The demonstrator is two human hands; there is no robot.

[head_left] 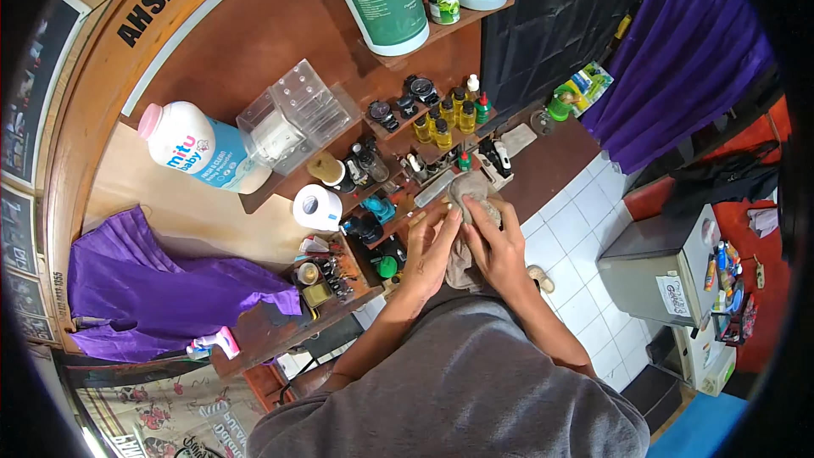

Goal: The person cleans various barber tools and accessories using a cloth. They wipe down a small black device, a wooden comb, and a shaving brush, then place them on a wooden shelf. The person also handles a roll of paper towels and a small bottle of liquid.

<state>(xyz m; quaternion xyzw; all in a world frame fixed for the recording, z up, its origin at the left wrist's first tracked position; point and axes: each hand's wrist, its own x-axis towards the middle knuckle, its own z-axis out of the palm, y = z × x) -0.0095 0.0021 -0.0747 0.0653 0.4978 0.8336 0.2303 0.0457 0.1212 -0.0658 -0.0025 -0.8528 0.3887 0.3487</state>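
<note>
A crumpled beige cloth is bunched between my two hands, in front of my chest. My right hand is closed on it, with the fingers pressed into its upper folds. My left hand pinches the cloth from the other side, thumb pointing up along it. The left fingers are partly hidden, and whether anything is wrapped inside the cloth cannot be seen. Just beyond my hands, a black and silver hair clipper lies on the brown counter, near a small green-capped bottle.
Small yellow oil bottles stand on a stepped shelf beyond my hands. To the left are a toilet roll, a powder bottle, a clear plastic organizer and a purple cloth. A grey cabinet stands right, on white floor tiles.
</note>
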